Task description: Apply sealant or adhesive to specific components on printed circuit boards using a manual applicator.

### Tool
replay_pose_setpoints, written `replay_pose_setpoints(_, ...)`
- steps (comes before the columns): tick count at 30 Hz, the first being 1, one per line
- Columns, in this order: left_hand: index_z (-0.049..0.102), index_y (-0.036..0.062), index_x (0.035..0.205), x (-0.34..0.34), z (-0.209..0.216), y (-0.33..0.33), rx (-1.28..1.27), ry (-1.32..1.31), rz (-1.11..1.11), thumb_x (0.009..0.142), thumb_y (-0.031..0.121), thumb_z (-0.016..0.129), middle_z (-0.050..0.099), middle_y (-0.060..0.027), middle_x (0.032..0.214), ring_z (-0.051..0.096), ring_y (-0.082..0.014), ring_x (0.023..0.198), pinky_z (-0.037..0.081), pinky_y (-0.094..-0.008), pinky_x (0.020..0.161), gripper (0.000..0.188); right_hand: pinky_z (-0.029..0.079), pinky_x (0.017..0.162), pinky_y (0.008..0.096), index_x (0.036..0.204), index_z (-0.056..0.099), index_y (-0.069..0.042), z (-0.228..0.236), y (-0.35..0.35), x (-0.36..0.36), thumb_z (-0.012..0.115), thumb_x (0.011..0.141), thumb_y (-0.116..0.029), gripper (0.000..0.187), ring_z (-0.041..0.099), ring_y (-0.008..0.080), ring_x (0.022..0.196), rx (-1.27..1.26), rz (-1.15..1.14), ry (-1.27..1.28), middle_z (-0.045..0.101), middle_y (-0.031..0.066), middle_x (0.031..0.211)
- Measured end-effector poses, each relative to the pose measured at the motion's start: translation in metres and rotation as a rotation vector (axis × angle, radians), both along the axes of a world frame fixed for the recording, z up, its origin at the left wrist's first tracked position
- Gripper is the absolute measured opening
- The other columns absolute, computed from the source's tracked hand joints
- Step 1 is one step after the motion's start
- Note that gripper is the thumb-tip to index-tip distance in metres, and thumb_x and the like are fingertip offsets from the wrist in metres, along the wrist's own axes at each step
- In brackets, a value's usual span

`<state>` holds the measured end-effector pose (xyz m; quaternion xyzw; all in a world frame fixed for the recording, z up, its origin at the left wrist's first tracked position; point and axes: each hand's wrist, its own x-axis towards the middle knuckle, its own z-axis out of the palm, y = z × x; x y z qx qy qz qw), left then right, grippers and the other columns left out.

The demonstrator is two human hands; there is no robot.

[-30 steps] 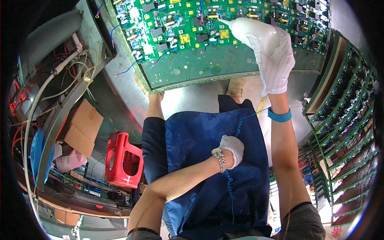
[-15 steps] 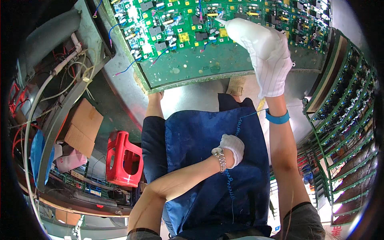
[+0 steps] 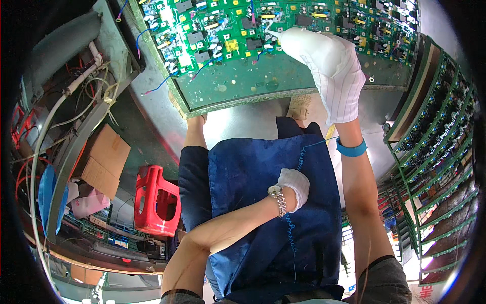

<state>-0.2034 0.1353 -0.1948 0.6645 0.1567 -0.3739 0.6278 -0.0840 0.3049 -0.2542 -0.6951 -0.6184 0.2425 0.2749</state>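
Note:
My right hand (image 3: 344,83), in a white striped glove, reaches over the green circuit boards (image 3: 230,63). It is closed around a white squeeze bottle (image 3: 309,48) with a thin pointed nozzle. The bottle lies tilted, its tip pointing left close above the components on a board, with a whitish streak by the tip. My left hand (image 3: 294,187), also gloved, rests curled on the dark blue apron (image 3: 243,177) over my lap; its fingers are mostly hidden, and I cannot make out anything in them. A blue coiled cord (image 3: 302,158) runs from the blue band (image 3: 351,148) on my right wrist past the left hand.
The boards lie on a green-framed tray (image 3: 223,93) with loose blue wires at its left. A green rack (image 3: 430,177) with more boards stands at the right. On the left are a red plastic stool (image 3: 157,202), a cardboard box (image 3: 107,159) and a metal frame with cables.
My right hand and the bottle have shifted slightly left and down, and the nozzle tip has moved left over the board. My left hand has stayed put.

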Motion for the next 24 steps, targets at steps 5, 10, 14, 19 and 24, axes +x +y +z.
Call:
replay_pose_setpoints(5,0.075,0.0116,0.088,-0.001,0.0,0.001,0.0,-0.008,-0.022,0.091,0.028,0.054,0.073,-0.007,0.091,0.07,-0.0252,0.086,0.053,-0.0389,0.072,0.027,0.056,0.074,0.0317,0.109,0.061,-0.006,-0.004,-0.004,0.004,0.076,0.075,-0.007,0.037,0.069,0.0259,0.083,0.004,-0.032,0.007,0.069,0.0108,0.096)
replay_pose_setpoints(10,0.075,0.0112,0.088,0.0,0.003,0.002,0.021,-0.012,-0.013,0.091,0.027,0.054,0.073,-0.0082,0.09,0.07,-0.0254,0.086,0.053,-0.0384,0.071,0.026,0.056,0.075,0.0313,0.11,0.06,-0.006,0.012,-0.009,0.005,0.078,0.074,-0.009,0.04,0.069,0.0264,0.084,0.033,-0.064,-0.042,0.069,0.0108,0.097)
replay_pose_setpoints(14,0.075,0.0105,0.086,0.0,0.005,0.008,0.0,0.0,0.003,0.091,0.027,0.055,0.073,-0.0092,0.089,0.071,-0.0257,0.085,0.054,-0.0381,0.071,0.027,0.057,0.073,0.0321,0.111,0.06,-0.007,0.009,-0.014,0.012,0.08,0.073,-0.012,0.043,0.069,0.0264,0.083,0.031,0.007,-0.061,0.069,0.0097,0.097)
replay_pose_setpoints(19,0.076,0.0128,0.089,0.001,0.006,0.01,0.0,0.036,-0.043,0.088,0.023,0.06,0.073,-0.0055,0.091,0.07,-0.0229,0.089,0.051,-0.0336,0.072,0.019,0.057,0.069,0.0332,0.11,0.061,-0.009,0.003,-0.017,0.005,0.081,0.073,-0.017,0.043,0.07,0.0269,0.082,-0.002,0.038,-0.124,0.07,0.0081,0.096)
replay_pose_setpoints(24,0.075,0.0096,0.086,-0.002,0.003,0.003,-0.005,0.018,0.012,0.09,0.026,0.056,0.073,-0.0102,0.09,0.071,-0.0268,0.086,0.054,-0.0385,0.072,0.026,0.057,0.07,0.0341,0.112,0.061,-0.009,0.0,-0.02,0.006,0.079,0.075,-0.021,0.043,0.07,0.0277,0.084,-0.088,-0.016,-0.104,0.07,0.0091,0.099)
